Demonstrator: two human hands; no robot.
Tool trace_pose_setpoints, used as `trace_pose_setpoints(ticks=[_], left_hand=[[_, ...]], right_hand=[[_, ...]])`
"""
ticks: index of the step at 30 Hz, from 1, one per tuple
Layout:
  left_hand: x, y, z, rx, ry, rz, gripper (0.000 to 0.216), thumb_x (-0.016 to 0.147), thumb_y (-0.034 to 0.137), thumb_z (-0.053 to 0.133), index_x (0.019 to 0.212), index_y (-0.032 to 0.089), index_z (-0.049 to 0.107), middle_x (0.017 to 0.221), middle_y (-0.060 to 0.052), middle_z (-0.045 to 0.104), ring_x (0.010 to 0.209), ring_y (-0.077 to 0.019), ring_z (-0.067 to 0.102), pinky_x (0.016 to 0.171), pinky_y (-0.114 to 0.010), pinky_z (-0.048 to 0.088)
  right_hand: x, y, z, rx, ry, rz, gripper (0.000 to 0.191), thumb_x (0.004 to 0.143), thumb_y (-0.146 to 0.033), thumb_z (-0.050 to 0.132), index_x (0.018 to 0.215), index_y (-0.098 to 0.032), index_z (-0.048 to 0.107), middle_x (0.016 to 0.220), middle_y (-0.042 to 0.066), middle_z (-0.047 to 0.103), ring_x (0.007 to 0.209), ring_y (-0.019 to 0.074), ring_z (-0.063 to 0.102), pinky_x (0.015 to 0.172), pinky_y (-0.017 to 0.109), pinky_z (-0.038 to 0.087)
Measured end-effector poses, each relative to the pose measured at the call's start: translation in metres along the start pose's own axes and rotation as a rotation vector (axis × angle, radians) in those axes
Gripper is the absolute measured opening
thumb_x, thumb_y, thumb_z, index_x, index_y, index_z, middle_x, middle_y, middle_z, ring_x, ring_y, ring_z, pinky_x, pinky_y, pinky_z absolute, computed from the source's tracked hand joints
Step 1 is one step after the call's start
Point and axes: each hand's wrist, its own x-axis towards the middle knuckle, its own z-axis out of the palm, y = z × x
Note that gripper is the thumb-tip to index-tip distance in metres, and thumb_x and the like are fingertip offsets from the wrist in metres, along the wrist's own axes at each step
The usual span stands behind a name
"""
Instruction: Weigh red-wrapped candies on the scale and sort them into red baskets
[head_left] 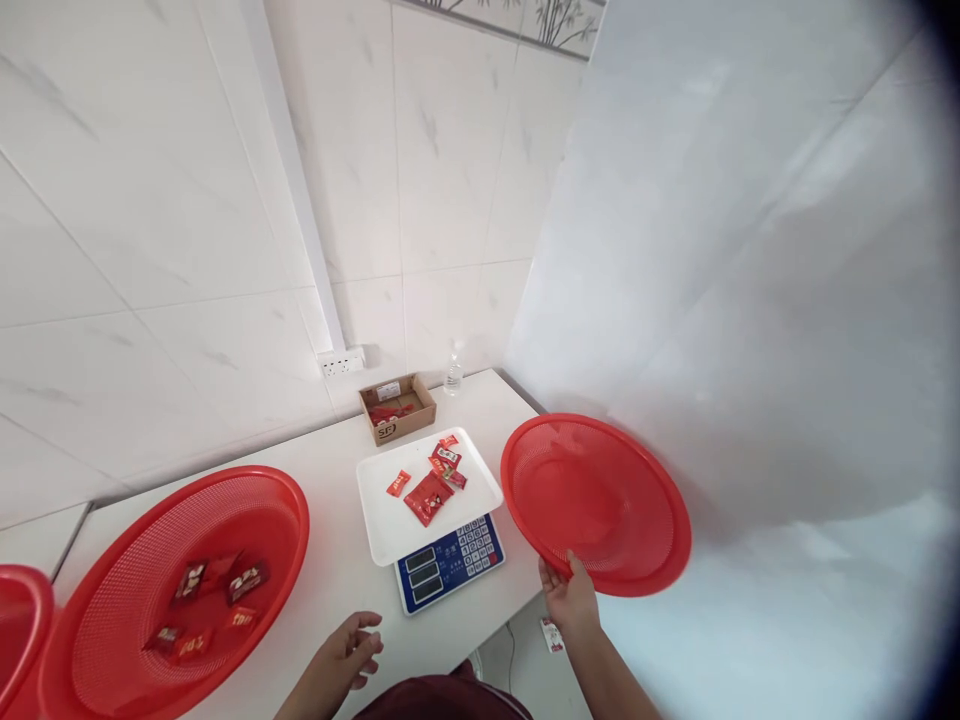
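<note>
At the far left edge of the frame we see a sliver of another red basket (pixel 19 630), and just right of it a wide red mesh basket (pixel 176 590) resting on the white counter (pixel 330 590), with a handful of red snack packets (pixel 217 585) lying loose on its floor

Moving to the lower centre, our left hand (pixel 349 655) hovers just above the counter edge, fingers loosely spread and holding nothing, near the front of the scale

In the middle stands a blue digital scale (pixel 450 565) with its keypad turned towards us, so it reads from where we stand; its white weighing tray (pixel 390 525) carries a few more red packets (pixel 431 490). Behind it, towards the upper centre, an open cardboard box (pixel 397 408) with packets inside sits by the tiled wall, a small clear bottle (pixel 453 374) beside it and a wall socket (pixel 341 361) to its left

On the right, our right hand (pixel 570 595) grips the near rim of an empty red mesh basket (pixel 596 505), thumb on top, holding it tilted up off the counter's right end, its hollow facing us
</note>
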Motion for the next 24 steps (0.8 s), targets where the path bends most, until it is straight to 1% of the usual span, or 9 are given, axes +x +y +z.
trace_pose_setpoints(ticks=[4,7,10,14,16,18,20,21,24], left_hand=[[-0.001,0.035,0.02,-0.133,-0.074,0.072,0.073,0.059,0.063,0.067,0.115,0.018,0.052,0.106,-0.014,0.063,0.093,-0.0251,0.062,0.08,-0.035,0.047],[-0.002,0.069,0.044,-0.37,-0.071,0.197,0.084,0.062,0.056,0.07,0.134,0.025,0.037,0.128,-0.016,0.054,0.111,-0.0283,0.056,0.086,-0.037,0.046],[0.0,0.092,0.064,-0.588,-0.076,0.183,0.077,0.071,0.047,0.068,0.137,0.024,0.035,0.129,-0.016,0.054,0.113,-0.0296,0.055,0.088,-0.04,0.047],[0.01,0.095,0.076,-0.68,0.111,0.075,0.064,0.077,0.03,0.066,0.135,0.022,0.04,0.115,-0.013,0.064,0.103,-0.0278,0.062,0.085,-0.04,0.051],[0.012,0.092,0.079,-0.673,0.19,0.081,0.067,0.076,0.022,0.066,0.136,0.024,0.038,0.113,-0.012,0.066,0.101,-0.0269,0.064,0.085,-0.04,0.052],[0.012,0.094,0.082,-0.663,0.244,0.08,0.067,0.077,0.019,0.065,0.137,0.025,0.037,0.113,-0.012,0.066,0.1,-0.0271,0.064,0.085,-0.042,0.052],[0.009,0.1,0.087,-0.665,0.294,0.07,0.067,0.077,0.017,0.065,0.138,0.025,0.037,0.114,-0.012,0.066,0.101,-0.0272,0.064,0.085,-0.042,0.052],[0.007,0.104,0.09,-0.673,0.316,0.06,0.067,0.077,0.016,0.064,0.138,0.025,0.037,0.114,-0.012,0.065,0.101,-0.0272,0.064,0.086,-0.042,0.052],[0.003,0.117,0.098,-0.734,0.355,-0.006,0.067,0.078,0.012,0.062,0.139,0.024,0.036,0.115,-0.013,0.065,0.102,-0.0279,0.063,0.088,-0.043,0.051]], right_hand=[[-0.019,-0.01,0.0,-0.113,-0.147,-0.032,0.022,0.066,-0.023,0.067,0.085,-0.02,0.057,0.071,-0.003,0.066,0.059,0.0103,0.061,0.056,0.022,0.054],[-0.031,-0.021,0.002,-0.368,-0.335,0.005,0.04,0.064,-0.03,0.072,0.101,-0.019,0.058,0.076,0.0,0.069,0.056,0.0109,0.06,0.049,0.021,0.048],[-0.038,-0.033,0.004,-0.67,-0.542,0.053,0.053,0.068,-0.038,0.07,0.115,-0.018,0.056,0.077,0.003,0.069,0.056,0.0122,0.059,0.048,0.022,0.044],[-0.036,-0.065,0.01,-0.921,-0.913,0.106,0.057,0.072,-0.047,0.065,0.121,-0.021,0.055,0.099,0.009,0.068,0.08,0.0175,0.063,0.069,0.03,0.05],[-0.022,-0.087,0.018,-1.056,-1.152,0.133,0.062,0.069,-0.047,0.068,0.124,-0.022,0.053,0.113,0.011,0.064,0.096,0.0217,0.061,0.08,0.037,0.049],[0.003,-0.109,0.028,-1.188,-1.279,0.112,0.07,0.066,-0.045,0.071,0.128,-0.023,0.049,0.123,0.012,0.059,0.106,0.0247,0.057,0.087,0.041,0.046],[0.04,-0.126,0.04,-1.291,-1.211,0.022,0.073,0.07,-0.046,0.066,0.135,-0.024,0.041,0.133,0.013,0.05,0.115,0.0262,0.052,0.091,0.042,0.044],[0.063,-0.132,0.046,-1.349,-1.108,-0.058,0.072,0.074,-0.046,0.061,0.138,-0.025,0.036,0.139,0.014,0.043,0.12,0.0264,0.048,0.093,0.042,0.043],[0.133,-0.14,0.062,-1.74,-0.602,-0.509,0.078,0.074,-0.034,0.061,0.143,-0.018,0.026,0.15,0.016,0.023,0.133,0.0271,0.03,0.101,0.039,0.036]])
